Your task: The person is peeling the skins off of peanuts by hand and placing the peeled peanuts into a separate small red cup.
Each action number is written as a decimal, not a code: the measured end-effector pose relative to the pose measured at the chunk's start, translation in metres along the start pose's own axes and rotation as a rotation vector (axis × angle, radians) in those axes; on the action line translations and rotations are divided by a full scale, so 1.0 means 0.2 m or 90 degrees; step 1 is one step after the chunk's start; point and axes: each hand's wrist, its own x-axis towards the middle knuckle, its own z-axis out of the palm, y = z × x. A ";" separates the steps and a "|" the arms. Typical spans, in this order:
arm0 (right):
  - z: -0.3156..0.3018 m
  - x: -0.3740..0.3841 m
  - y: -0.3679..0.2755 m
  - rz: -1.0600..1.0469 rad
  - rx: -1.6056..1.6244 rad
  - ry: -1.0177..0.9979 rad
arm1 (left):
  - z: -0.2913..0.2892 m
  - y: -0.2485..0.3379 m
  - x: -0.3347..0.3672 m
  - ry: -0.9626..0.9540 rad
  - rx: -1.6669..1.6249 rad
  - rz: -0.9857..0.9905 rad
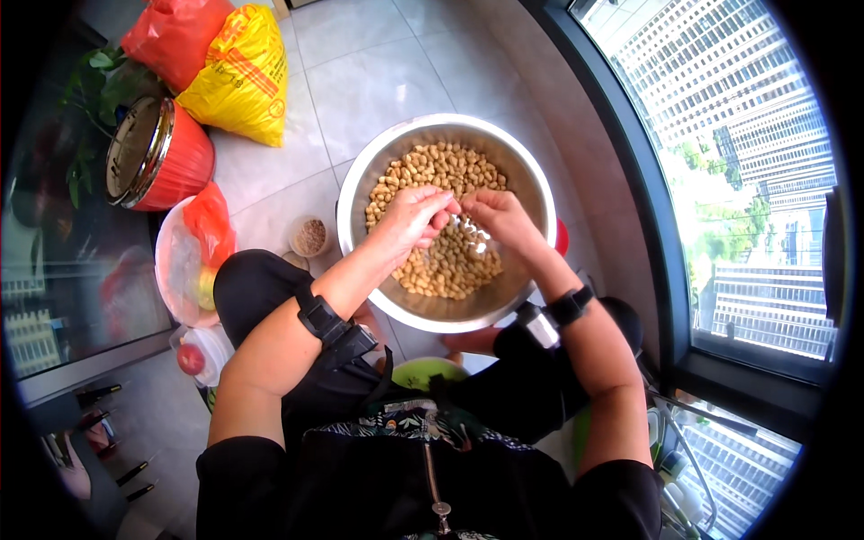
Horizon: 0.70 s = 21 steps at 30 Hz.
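A large steel bowl (360, 184) sits on the tiled floor in front of my knees, holding many tan peanuts (432, 166). Both hands hover over the middle of the bowl, fingertips meeting. My left hand (409, 216) pinches a peanut between thumb and fingers. My right hand (499, 216) grips the same small peanut from the other side. Pale bits lie under my right fingers. Black bands wrap both wrists.
A small cup of brown bits (311, 236) stands left of the bowl. Further left are a red pot with a metal lid (157, 153), red (171, 31) and yellow (243, 76) sacks, and a white bowl with a red bag (193, 256). A window wall (720, 180) runs along the right.
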 end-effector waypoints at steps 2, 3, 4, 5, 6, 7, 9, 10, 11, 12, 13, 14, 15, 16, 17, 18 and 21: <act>0.01 -0.03 0.01 -0.052 -0.339 0.031 | 0.00 0.00 0.00 -0.001 0.003 0.001; 0.03 -0.04 0.05 -0.014 -0.508 0.003 | -0.01 0.00 0.00 -0.004 0.009 0.004; 0.05 -0.05 0.09 0.024 -0.677 -0.026 | -0.01 0.00 0.00 -0.003 0.008 0.003; 0.05 -0.06 0.13 -0.033 -0.710 -0.017 | 0.00 0.00 0.00 -0.002 0.009 0.000; 0.05 -0.06 0.17 -0.033 -0.710 -0.019 | 0.00 0.01 0.00 -0.001 0.010 -0.003; 0.06 -0.05 0.21 -0.027 -0.744 -0.028 | 0.00 0.01 0.00 0.000 0.008 -0.003; 0.08 -0.04 0.25 -0.021 -0.778 -0.037 | -0.01 0.00 0.00 -0.024 -0.008 0.000; 0.08 -0.04 0.27 -0.032 -0.802 -0.054 | -0.01 0.00 0.00 -0.025 -0.009 0.001; 0.10 -0.04 0.26 -0.044 -0.826 -0.071 | -0.01 0.00 0.00 -0.021 -0.005 -0.001; 0.11 -0.04 0.26 -0.045 -0.826 -0.071 | -0.01 -0.01 0.00 -0.018 -0.001 -0.002; 0.13 -0.03 0.25 -0.035 -0.854 -0.077 | -0.01 -0.01 0.00 -0.018 -0.001 -0.002; 0.14 -0.03 0.24 -0.026 -0.882 -0.083 | -0.02 -0.01 0.00 -0.011 0.002 -0.005; 0.15 -0.04 0.23 -0.028 -0.882 -0.084 | -0.02 -0.01 -0.01 -0.004 0.006 -0.007; 0.15 -0.04 0.22 -0.036 -0.881 -0.078 | -0.03 -0.01 -0.01 -0.002 0.006 -0.006; 0.15 -0.05 0.22 -0.042 -0.882 -0.070 | -0.03 -0.02 -0.01 -0.002 0.011 -0.004; 0.15 -0.05 0.22 -0.042 -0.882 -0.069 | -0.03 -0.02 -0.01 -0.003 0.017 -0.003; 0.15 -0.06 0.22 -0.013 -0.895 -0.082 | -0.02 -0.02 0.00 -0.010 0.017 -0.003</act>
